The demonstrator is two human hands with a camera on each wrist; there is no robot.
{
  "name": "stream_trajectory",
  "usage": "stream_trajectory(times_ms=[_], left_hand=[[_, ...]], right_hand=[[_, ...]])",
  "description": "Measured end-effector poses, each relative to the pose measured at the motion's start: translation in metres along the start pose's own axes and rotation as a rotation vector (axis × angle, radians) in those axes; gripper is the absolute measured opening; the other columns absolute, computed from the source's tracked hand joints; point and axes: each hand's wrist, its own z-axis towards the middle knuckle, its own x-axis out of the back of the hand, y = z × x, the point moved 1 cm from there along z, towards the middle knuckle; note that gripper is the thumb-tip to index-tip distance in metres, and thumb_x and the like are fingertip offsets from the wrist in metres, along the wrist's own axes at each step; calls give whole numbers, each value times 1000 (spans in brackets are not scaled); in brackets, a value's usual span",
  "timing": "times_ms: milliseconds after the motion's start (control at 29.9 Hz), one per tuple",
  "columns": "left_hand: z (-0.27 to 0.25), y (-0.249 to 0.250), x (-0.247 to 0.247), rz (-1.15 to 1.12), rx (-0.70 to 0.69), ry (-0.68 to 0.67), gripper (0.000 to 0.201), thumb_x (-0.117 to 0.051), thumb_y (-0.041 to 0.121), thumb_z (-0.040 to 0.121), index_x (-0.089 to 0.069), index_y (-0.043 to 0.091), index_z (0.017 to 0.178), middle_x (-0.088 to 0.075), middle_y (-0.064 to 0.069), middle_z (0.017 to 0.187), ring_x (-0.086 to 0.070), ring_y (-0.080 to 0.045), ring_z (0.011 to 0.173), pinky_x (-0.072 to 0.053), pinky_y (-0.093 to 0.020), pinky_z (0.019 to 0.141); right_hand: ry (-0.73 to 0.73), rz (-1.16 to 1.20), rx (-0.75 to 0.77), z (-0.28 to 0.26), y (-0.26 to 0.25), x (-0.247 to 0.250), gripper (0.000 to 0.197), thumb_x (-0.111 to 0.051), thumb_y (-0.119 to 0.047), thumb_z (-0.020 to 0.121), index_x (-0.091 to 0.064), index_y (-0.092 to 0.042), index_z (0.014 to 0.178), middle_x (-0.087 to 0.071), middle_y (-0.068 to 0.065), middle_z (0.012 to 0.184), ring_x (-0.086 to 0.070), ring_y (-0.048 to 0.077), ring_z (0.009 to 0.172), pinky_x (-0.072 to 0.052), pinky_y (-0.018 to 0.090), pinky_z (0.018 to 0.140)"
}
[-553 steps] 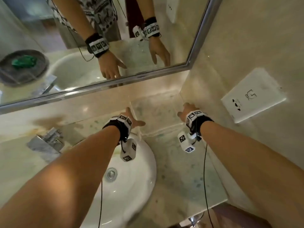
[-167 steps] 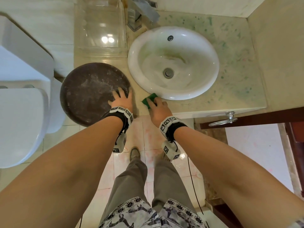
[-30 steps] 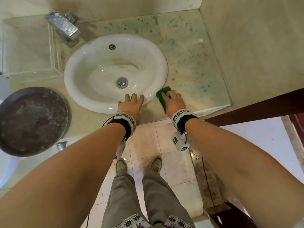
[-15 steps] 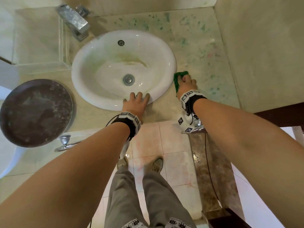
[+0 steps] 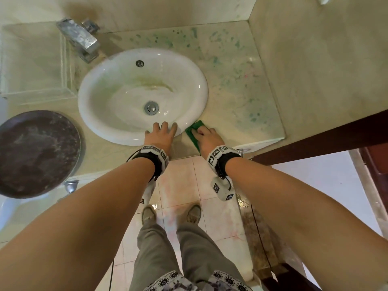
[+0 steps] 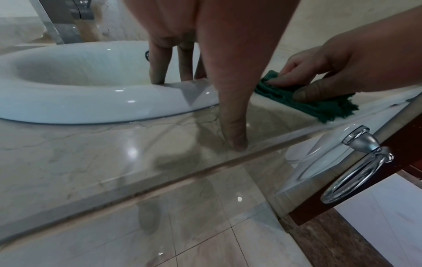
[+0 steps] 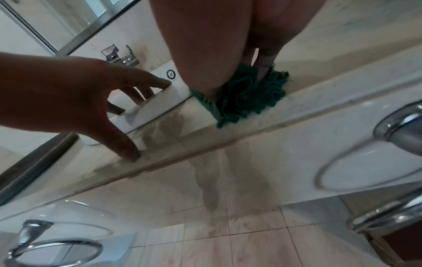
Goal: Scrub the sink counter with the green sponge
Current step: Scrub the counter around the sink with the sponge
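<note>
Currently scrubbing near counter (image 5: 235, 106) edge: right hand (image 5: 207, 137) pressing green sponge (image 5: 194, 133) under curled fingers, left hand (image 5: 160, 135) spread, bracing on basin (image 5: 100, 114) rim; next, far-right green stains.

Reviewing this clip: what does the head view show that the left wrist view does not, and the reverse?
Only the head view shows the round dark tray, the sink's drain plug and green speckles across the far counter.

Only the left wrist view shows the chrome ring handle below the counter edge.

Both show the white oval sink, the left hand resting on its rim, and the right hand pressing the green sponge on the beige marble counter.
</note>
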Motion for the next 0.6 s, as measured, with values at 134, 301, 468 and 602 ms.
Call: stream_trajectory(times_ms=[134, 301, 468, 602], left_hand=[[0, 14, 5, 11, 59, 78, 91, -81, 28, 72, -27, 15, 144, -40, -12, 131, -42, -31, 117, -48, -41, 80], [18, 39, 17, -21, 49, 97, 122, -86, 52, 56, -14, 14, 146, -23, -9, 144, -30, -30, 129, -44, -45, 91], [31, 61, 15, -5, 71, 127, 116, -84, 52, 60, -22, 2, 144, -28, -9, 140, -36, -26, 121, -44, -37, 82], [36, 69, 13, 54, 111, 127, 100, -80, 47, 67, -31, 0, 141, -33, -12, 136, -40, -26, 113, -42, -35, 72]], right_hand=[[35, 66, 13, -15, 0, -4, 61, -54, -12, 90, -37, -26, 146, -41, 2, 141, -41, 30, 119, -44, 33, 95], [69, 126, -47, -20, 12, -5, 62, -58, -10, 87, -41, -27, 144, -44, 2, 139, -42, 29, 119, -46, 35, 94], [136, 197, -115, -27, 35, -4, 55, -54, -11, 89, -45, -23, 142, -48, 6, 132, -44, 31, 114, -49, 39, 90], [173, 219, -185, -37, 66, 2, 57, -54, -7, 88, -45, -20, 143, -48, 10, 128, -45, 32, 112, -47, 39, 89]])
